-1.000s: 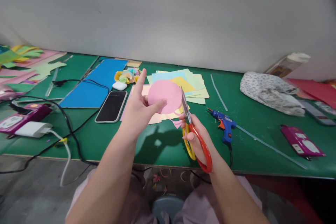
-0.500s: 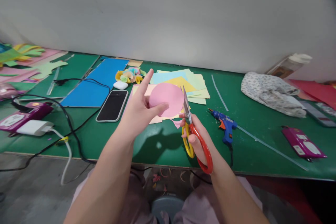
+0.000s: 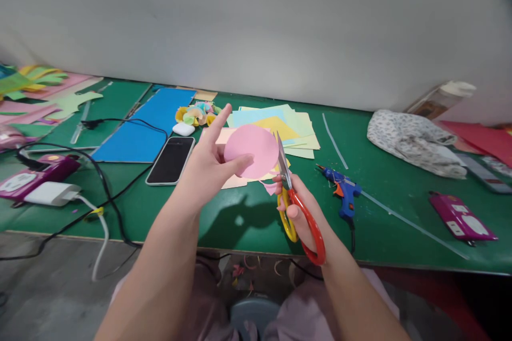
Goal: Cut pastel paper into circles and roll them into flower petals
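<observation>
A round piece of pink paper (image 3: 256, 146) is pinched in my left hand (image 3: 210, 162), thumb on its front and index finger stretched upward. My right hand (image 3: 304, 208) grips a pair of scissors (image 3: 285, 170) with one red and one yellow handle. The blades point up, slightly parted, at the right edge of the pink circle. Whether they touch the paper I cannot tell. Behind the circle lies a stack of pastel paper sheets (image 3: 302, 128). A small pink scrap (image 3: 269, 187) shows below the circle.
A phone (image 3: 170, 161), a white earbud case (image 3: 184, 129) and paper flowers (image 3: 199, 114) lie left of the sheets, beside a blue board (image 3: 136, 136). To the right are a blue glue gun (image 3: 342, 186), glue sticks, a patterned cloth (image 3: 412, 141) and a purple box (image 3: 462, 217). Cables cross the left side.
My left hand and the pink circle have shifted slightly left. The scissors stay almost where they were, close to the circle's right edge.
</observation>
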Tool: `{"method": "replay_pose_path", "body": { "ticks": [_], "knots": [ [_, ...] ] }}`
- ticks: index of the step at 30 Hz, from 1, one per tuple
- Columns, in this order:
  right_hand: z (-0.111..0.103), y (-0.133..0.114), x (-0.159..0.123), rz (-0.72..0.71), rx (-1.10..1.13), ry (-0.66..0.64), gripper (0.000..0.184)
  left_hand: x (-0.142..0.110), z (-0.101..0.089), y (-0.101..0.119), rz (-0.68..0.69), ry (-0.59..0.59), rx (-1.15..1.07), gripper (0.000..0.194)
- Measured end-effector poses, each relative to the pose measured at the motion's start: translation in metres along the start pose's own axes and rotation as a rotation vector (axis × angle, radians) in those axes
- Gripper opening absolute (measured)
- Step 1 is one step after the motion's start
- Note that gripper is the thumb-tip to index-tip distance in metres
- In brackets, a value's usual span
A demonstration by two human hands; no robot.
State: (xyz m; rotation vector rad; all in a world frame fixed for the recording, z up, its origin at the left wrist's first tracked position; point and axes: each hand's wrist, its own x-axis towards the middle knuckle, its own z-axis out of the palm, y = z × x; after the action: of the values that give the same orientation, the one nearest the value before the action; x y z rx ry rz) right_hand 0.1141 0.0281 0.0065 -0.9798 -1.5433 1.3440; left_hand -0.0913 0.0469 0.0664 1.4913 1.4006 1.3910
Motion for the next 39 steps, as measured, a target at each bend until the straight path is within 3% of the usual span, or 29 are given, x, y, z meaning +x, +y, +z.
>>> {"method": "replay_pose_path", "body": {
  "ticks": [5,10,15,21,24,28,30,33,36,39],
  "knots": [
    [-0.001,-0.004,-0.002,-0.013,-0.04,0.008,0.079,0.0,-0.003,-0.002,-0.003,0.058,0.016,0.1],
    [0.0,-0.008,-0.001,-0.019,-0.003,0.035,0.079,0.002,-0.004,-0.002,-0.013,0.021,0.002,0.096],
    [0.003,-0.014,0.004,0.056,0.117,0.194,0.051,0.003,0.006,-0.011,-0.133,-0.146,0.004,0.089],
    [-0.002,-0.011,0.011,0.012,0.155,0.347,0.043,-0.001,0.022,-0.012,-0.214,-0.365,0.034,0.078],
    [-0.013,-0.013,0.009,-0.02,0.152,0.37,0.045,0.008,0.009,-0.022,-0.218,-0.283,0.064,0.08],
    [-0.034,-0.022,0.002,-0.032,0.234,0.325,0.044,0.028,-0.026,-0.056,-0.204,0.06,0.252,0.067],
    [-0.043,-0.023,0.001,-0.051,0.176,0.315,0.045,0.036,-0.038,-0.074,-0.213,0.106,0.388,0.062],
    [-0.052,-0.019,0.002,-0.09,0.01,0.456,0.046,0.039,-0.043,-0.09,-0.201,-0.015,0.577,0.049],
    [-0.056,-0.016,0.001,-0.039,0.135,0.278,0.047,0.036,-0.04,-0.093,-0.167,-0.208,0.686,0.038],
    [-0.054,-0.018,-0.002,-0.06,0.201,0.128,0.047,0.031,-0.039,-0.094,-0.131,-0.317,0.762,0.04]
  ]
}}
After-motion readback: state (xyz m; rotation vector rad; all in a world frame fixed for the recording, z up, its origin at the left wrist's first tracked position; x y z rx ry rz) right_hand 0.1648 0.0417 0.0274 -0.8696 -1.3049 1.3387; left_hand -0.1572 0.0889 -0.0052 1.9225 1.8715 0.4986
